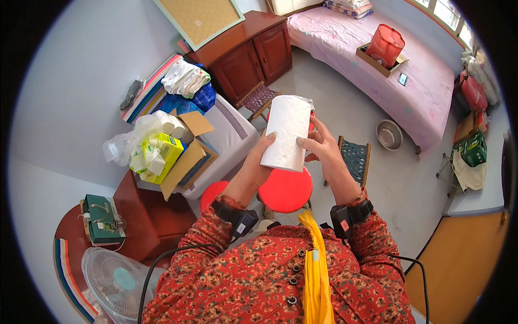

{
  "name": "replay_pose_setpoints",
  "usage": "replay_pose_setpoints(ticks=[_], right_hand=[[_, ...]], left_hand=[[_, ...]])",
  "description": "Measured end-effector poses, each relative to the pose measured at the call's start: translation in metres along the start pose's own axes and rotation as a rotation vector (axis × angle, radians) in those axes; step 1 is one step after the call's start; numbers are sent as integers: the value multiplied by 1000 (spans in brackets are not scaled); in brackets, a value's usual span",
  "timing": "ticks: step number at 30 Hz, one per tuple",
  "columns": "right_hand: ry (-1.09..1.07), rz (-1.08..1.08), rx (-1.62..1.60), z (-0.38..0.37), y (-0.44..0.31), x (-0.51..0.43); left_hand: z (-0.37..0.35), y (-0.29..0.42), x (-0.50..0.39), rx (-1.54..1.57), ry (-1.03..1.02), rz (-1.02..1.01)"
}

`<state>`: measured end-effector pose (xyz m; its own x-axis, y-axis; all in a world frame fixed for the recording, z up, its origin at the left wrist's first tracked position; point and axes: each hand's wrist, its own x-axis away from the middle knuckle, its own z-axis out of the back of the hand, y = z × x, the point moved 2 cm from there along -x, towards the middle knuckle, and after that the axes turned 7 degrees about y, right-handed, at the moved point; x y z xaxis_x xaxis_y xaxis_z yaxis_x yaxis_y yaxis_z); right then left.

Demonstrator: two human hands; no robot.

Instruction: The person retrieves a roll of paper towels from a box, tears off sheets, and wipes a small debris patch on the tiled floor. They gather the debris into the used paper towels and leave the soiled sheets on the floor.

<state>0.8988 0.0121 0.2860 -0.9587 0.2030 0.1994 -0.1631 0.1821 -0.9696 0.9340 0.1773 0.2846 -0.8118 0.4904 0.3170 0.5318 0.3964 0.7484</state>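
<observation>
A white paper roll point(286, 131) is held up in front of me, tilted a little, between both hands. My left hand point(259, 156) grips its lower left side, the thumb lying on the front. On the right side, my right hand point(321, 143) rests its thumb against the paper, with other fingers spread around the edge and partly hidden. Some crumpled grey-white material shows behind the roll's upper right edge. Below the roll stands a round red stool point(285, 190); another red surface is partly hidden behind the roll.
To the left, an opened cardboard box point(184, 174) sits beside yellow-green packaging point(162, 156) and more white rolls. Woven folding stools point(354, 160) stand around. A metal basin point(389, 135) lies near the bed point(429, 93). A fan point(115, 279) stands at lower left.
</observation>
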Motion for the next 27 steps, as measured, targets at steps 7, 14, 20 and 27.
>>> replay_pose_setpoints(ticks=[7,14,20,27], right_hand=[[76,8,21,4,12,6],[-9,20,6,16,15,11],[80,-14,147,31,13,4],[-16,11,97,43,9,3]], left_hand=[[0,-19,11,-25,-52,-13],[4,-30,9,-44,-84,-3],[2,-39,7,-118,-103,-26],[6,-40,5,-107,-104,-12]])
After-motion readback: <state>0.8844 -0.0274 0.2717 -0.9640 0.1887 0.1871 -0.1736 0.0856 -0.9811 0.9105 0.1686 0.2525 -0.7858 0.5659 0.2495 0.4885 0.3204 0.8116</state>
